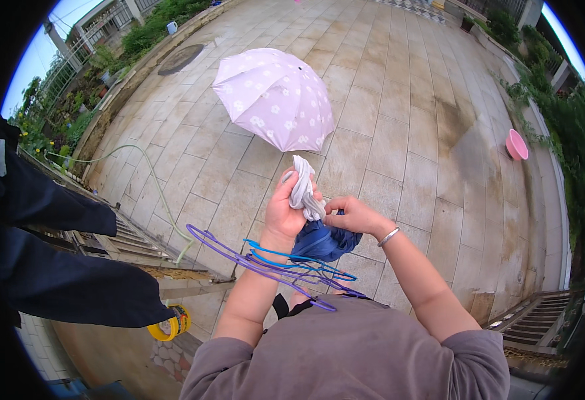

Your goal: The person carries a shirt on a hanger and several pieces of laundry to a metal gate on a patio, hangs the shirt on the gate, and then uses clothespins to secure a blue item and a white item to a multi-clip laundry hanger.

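Note:
A bunched, twisted white cloth lies in my left hand, with the fingers closed around it. Several purple and blue hangers hang across my left forearm. My right hand pinches at the lower end of the white cloth, where it meets a crumpled dark blue cloth. The blue cloth hangs below both hands. Which of the two cloths the right fingertips grip, I cannot tell. A silver bangle circles my right wrist.
An open pink flowered umbrella rests on the paving ahead. A pink basin stands far right. At left, dark trousers hang near a metal gate, above a yellow bucket; a green hose crosses the tiles. Planted beds edge both sides.

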Available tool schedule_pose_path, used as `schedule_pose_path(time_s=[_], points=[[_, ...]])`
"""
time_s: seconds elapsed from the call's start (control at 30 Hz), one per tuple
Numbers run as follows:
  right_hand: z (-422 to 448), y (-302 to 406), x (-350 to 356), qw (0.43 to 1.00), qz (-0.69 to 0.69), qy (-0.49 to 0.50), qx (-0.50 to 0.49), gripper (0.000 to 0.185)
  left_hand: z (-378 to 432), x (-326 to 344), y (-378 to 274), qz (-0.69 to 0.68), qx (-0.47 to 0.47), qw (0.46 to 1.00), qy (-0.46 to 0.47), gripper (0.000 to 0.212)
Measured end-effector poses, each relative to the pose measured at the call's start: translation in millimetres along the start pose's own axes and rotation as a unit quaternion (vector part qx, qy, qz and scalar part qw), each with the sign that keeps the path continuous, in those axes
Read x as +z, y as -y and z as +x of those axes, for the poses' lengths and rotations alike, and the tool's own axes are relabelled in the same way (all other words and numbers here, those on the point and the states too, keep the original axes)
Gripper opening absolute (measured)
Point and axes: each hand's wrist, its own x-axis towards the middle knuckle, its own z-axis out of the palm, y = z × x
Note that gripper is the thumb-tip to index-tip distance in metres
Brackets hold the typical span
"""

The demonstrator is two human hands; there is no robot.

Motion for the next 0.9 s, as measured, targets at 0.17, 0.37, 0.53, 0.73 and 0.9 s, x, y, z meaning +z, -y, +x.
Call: schedule_pose_path(time_s=[0.17, 0.37, 0.53, 0.73, 0.9], points=[[4, -17, 17, 0.992, 0.05, -0.063, 0.096, 0.02, -7, 19, 1, -0.047, 0.02, 0.998, 0.027, 0.016], [4, -133, -5, 0.926, -0.025, -0.308, 0.218, 0.02, -26, 31, -36, -0.174, 0.065, 0.975, 0.123, 0.013], [-29, -104, -32, 0.938, -0.113, -0.283, 0.167, 0.021, -20, 27, -64, -0.086, 0.129, 0.985, 0.073, 0.014], [-37, -85, -24, 0.976, -0.215, -0.027, 0.003, 0.029, -6, 61, -43, 0.033, 0.148, 0.986, -0.07, 0.018], [-32, -56, 3, 0.97, -0.206, 0.084, -0.1, 0.04, 4, 76, -30, 0.008, 0.086, 0.987, -0.136, 0.019]])
